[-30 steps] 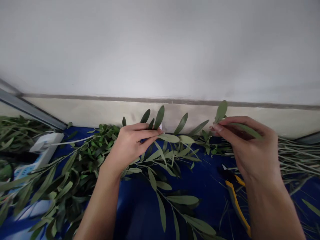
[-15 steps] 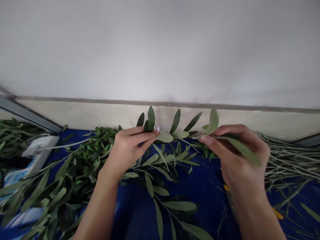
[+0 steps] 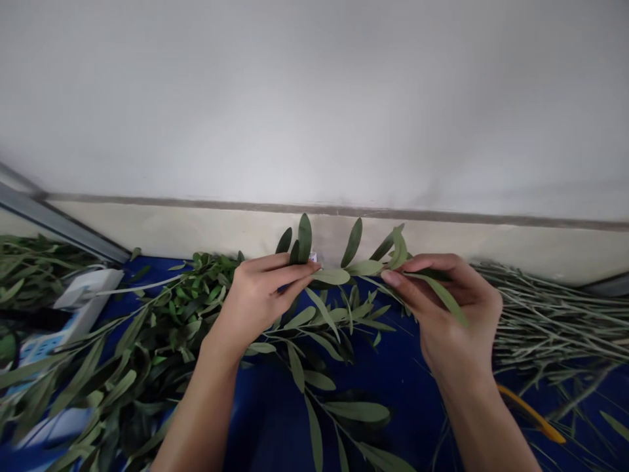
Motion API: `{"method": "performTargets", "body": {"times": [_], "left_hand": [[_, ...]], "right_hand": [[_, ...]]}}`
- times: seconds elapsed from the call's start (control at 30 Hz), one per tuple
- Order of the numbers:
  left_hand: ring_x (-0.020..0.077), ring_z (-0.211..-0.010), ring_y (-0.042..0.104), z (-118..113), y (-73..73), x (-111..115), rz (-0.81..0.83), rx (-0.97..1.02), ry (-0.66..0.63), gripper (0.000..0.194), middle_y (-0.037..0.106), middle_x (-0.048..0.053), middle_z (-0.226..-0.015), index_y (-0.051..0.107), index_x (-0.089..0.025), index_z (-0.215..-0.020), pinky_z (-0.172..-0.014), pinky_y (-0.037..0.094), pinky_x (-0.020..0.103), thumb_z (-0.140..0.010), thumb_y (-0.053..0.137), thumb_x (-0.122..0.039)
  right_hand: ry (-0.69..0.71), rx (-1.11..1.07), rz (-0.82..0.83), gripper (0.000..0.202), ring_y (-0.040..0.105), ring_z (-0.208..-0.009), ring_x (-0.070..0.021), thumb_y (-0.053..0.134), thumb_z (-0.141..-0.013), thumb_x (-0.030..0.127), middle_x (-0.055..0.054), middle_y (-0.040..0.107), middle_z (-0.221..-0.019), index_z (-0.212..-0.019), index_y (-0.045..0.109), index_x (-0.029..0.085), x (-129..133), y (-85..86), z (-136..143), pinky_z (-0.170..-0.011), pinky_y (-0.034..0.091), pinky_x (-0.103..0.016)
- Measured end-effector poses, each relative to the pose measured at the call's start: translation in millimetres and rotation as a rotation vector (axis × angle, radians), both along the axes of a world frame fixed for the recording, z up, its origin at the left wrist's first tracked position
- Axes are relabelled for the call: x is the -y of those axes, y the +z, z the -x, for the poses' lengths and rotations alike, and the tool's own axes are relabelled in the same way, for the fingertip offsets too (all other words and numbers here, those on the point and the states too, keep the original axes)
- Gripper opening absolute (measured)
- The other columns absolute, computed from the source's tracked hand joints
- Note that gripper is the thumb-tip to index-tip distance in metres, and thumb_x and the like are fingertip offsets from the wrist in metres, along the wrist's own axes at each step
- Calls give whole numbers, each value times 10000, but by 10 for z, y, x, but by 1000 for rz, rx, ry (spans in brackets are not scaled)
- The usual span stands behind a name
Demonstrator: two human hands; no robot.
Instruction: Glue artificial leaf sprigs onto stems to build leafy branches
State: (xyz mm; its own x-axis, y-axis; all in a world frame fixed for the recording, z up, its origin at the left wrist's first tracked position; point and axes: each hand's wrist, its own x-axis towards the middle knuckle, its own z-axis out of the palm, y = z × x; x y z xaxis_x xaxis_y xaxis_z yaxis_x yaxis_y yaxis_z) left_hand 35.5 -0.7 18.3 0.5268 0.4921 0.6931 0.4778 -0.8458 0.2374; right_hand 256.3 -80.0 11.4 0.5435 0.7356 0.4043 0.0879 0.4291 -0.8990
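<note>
A leafy green sprig runs sideways between my two hands, above the blue surface. My left hand pinches its left end between thumb and fingers, with dark leaves standing up beside the fingertips. On the other side, my right hand grips the stem near its right part, thumb and index finger pressed together, and a long leaf hangs over the fingers. Below the hands, more leafy branches lie on the blue surface.
At left lie a heap of leafy branches and a white power strip with a plug and cable. Bare stems are piled at right, near a yellow-handled tool. A pale wall rises behind.
My right hand has moved left, closer to my left hand, along the sprig. The view has shifted slightly, and more of the yellow handle shows.
</note>
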Motion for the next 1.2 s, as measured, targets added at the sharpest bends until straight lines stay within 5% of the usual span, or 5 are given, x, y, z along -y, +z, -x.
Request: {"method": "performTargets", "body": {"times": [0.23, 1.03, 1.2], "left_hand": [[186, -808, 798, -29, -25, 8, -3, 18, -22, 112, 816, 29, -944, 814, -196, -983, -692, 682, 250, -923, 737, -142], [184, -825, 796, -35, -39, 14, -35, 19, -34, 114, 816, 31, -962, 808, -202, -966, -745, 684, 266, -929, 726, -132], [161, -744, 773, -37, -31, 38, -27, -14, -4, 110, 802, 33, -912, 812, -191, -977, -651, 643, 231, -931, 725, -142]], "right_hand": [[-32, -14, -51, 189, 754, -718, -168, 892, -739, 130, 19, 737, -785, -819, 766, 246, -16, -26, -4, -682, 661, -281], [-23, 0, -29, 183, 755, -697, -186, 903, -725, 175, 11, 735, -776, -810, 754, 239, -4, -67, -25, -636, 654, -304], [-77, 112, 5, 171, 762, -728, -212, 890, -751, 164, -3, 751, -783, -815, 753, 242, 36, 4, 9, -668, 674, -344]]}}
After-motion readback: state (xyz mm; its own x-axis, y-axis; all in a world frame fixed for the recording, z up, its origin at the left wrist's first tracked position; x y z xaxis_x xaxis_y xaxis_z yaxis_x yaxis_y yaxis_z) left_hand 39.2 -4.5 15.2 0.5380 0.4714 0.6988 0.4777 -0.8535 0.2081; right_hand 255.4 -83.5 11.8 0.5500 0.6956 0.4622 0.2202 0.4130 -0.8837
